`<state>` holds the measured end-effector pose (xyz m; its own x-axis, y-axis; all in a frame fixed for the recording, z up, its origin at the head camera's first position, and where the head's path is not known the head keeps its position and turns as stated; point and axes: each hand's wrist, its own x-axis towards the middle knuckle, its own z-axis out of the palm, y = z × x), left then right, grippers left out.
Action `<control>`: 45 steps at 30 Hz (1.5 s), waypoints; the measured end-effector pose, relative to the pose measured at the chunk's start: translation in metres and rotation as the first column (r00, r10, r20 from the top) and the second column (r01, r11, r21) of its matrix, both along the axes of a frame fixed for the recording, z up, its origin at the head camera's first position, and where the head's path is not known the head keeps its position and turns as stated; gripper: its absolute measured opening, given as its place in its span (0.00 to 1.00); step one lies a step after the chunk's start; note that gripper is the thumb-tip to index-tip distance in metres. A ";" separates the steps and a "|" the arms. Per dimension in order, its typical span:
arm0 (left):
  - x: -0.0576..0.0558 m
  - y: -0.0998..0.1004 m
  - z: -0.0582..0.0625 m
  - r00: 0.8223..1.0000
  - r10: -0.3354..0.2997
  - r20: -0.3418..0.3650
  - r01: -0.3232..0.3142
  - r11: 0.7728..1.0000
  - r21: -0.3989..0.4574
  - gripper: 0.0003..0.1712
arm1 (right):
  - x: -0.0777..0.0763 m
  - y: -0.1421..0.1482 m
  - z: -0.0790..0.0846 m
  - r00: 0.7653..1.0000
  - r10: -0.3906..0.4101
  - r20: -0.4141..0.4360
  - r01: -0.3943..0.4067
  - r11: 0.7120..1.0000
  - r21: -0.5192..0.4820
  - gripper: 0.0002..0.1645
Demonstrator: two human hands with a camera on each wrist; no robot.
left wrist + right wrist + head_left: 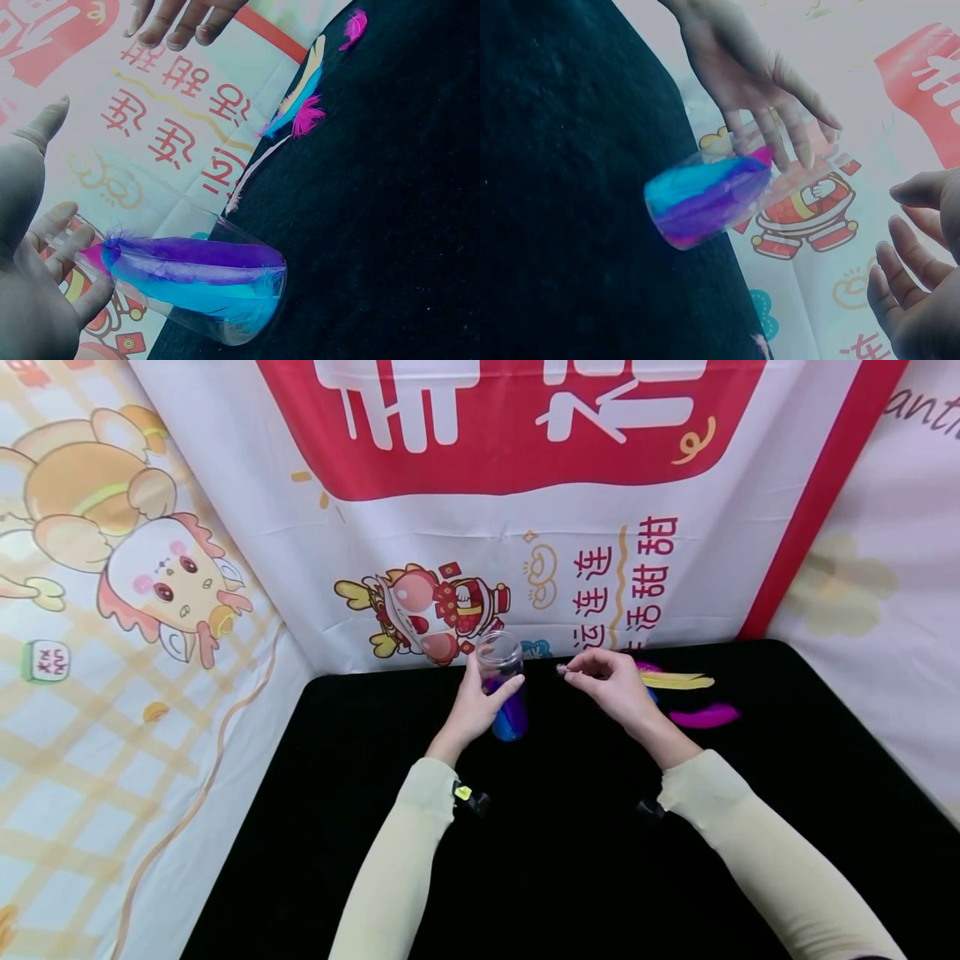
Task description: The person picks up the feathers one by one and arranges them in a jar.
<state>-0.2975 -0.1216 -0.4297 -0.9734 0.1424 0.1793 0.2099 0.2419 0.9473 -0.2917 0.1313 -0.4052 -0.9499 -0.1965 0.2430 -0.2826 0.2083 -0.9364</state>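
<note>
Clear jar (498, 650) part-filled with feathers (510, 717); others lay outside.

Head view: the left hand (472, 703) had its grip wrapped round the jar, toward the far side of the black surface (525, 860), while a yellow feather (678, 680) and a magenta feather (705, 717) lay right, apparently remaining to be added. Left wrist view: blue and purple plumes (217, 251) lay inside; a pale pink feather (250, 171) and a loose blue feather (302, 96) lay out, suggesting work about midway. Right wrist view: the right hand (926, 281) had its fingers loosely spread, pinching nothing.

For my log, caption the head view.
Left hand grips a jar of feathers; right hand hovers near loose feathers on the table.
</note>
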 end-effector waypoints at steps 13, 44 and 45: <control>-0.004 0.000 -0.008 0.999 0.031 -0.039 -0.031 0.999 -0.013 0.43 | 0.000 0.022 -0.008 1.000 -0.007 0.014 0.004 0.988 0.153 0.10; -0.007 -0.001 -0.009 0.999 0.030 -0.041 -0.031 0.999 -0.029 0.43 | 0.012 0.075 -0.023 0.998 0.012 -0.062 0.012 0.929 0.370 0.16; -0.007 -0.001 -0.009 0.999 0.029 -0.039 -0.030 0.999 -0.029 0.43 | 0.013 0.078 -0.023 0.998 0.006 -0.060 0.017 0.928 0.371 0.16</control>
<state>-0.3048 -0.1230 -0.4388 -0.9698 0.1194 0.2128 0.2383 0.2761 0.9311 -0.2792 0.2095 -0.4278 -0.9375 -0.2785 0.2089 -0.3326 0.5395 -0.7735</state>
